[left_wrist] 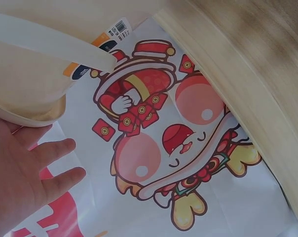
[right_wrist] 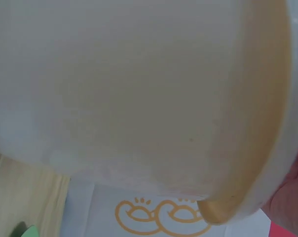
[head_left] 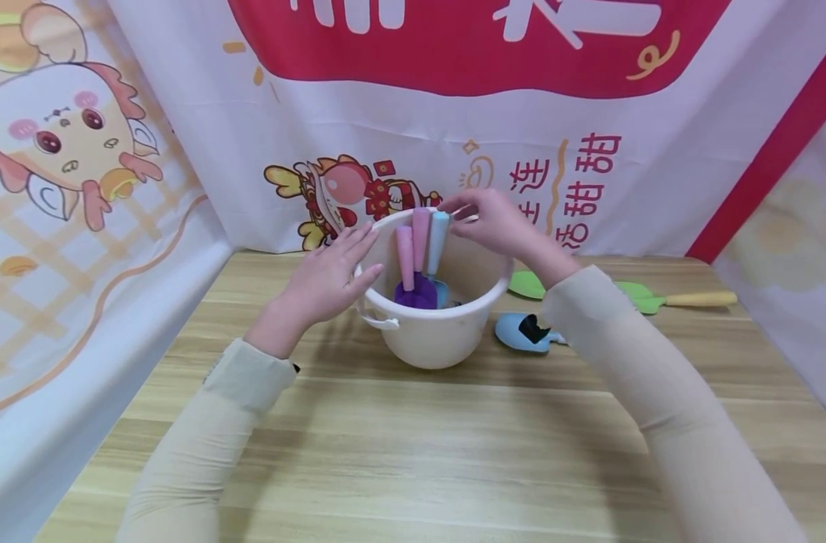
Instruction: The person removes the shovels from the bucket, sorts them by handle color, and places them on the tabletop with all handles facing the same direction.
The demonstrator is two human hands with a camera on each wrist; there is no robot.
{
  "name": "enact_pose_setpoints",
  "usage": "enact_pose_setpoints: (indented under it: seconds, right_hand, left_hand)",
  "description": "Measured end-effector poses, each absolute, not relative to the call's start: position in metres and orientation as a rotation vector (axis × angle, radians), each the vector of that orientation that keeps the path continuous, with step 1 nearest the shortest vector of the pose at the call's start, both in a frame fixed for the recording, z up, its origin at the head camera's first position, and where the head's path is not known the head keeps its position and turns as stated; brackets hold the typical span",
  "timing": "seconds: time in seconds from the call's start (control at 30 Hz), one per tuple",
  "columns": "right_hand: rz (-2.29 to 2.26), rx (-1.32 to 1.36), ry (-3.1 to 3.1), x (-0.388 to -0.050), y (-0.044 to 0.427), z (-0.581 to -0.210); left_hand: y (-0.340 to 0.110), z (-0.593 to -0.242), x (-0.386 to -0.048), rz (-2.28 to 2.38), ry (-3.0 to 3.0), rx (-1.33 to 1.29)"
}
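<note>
Left fingers [head_left: 353, 240]: straight and spread, touching the rim of the white bucket [head_left: 434, 343] left of the head frame's middle, with nothing gripped.
Right fingers [head_left: 459, 200]: bent, beside the top of the light blue handle [head_left: 437, 241] at the far rim; cannot tell whether pinching it; in the right wrist view, mostly hidden behind the rim at the right edge.
Printed cloth [head_left: 385, 105]: across the upper head frame, cut off at the top.
Wooden table [head_left: 399, 467]: across the lower head frame, partly covered by both sleeves [head_left: 691, 430].
White bucket: upright at the centre of the head frame; upper left in the left wrist view; filling most of the right wrist view, contents out of sight there.
Green blades [head_left: 528, 285]: right of centre, partly hidden by the right arm; cannot tell how many tools.
Blue scoop [head_left: 511, 332]: below the green, marked with a black patch [head_left: 535, 329], far end hidden by the sleeve.
Pink handles [head_left: 405, 256]: two, inside the bucket, above purple scoop heads [head_left: 422, 292] partly hidden by the near rim.
Barcode sticker [left_wrist: 120, 30]: seen only in the left wrist view, top, print too small to read.
</note>
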State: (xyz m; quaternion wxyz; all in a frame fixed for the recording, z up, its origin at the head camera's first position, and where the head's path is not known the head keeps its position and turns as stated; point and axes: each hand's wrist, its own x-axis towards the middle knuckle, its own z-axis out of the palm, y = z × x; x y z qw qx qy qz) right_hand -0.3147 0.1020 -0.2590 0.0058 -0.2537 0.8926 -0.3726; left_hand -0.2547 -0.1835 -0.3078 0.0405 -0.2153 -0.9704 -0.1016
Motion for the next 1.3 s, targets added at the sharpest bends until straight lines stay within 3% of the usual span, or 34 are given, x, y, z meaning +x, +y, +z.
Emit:
enact_pose_setpoints:
  seconds: [1.3]
  right_hand:
    - [-1.082,-0.712,2.826,-0.329,0.089,-0.273]
  left_hand:
    - [-0.183,-0.307,-0.254,-0.338,-2.940,-0.666]
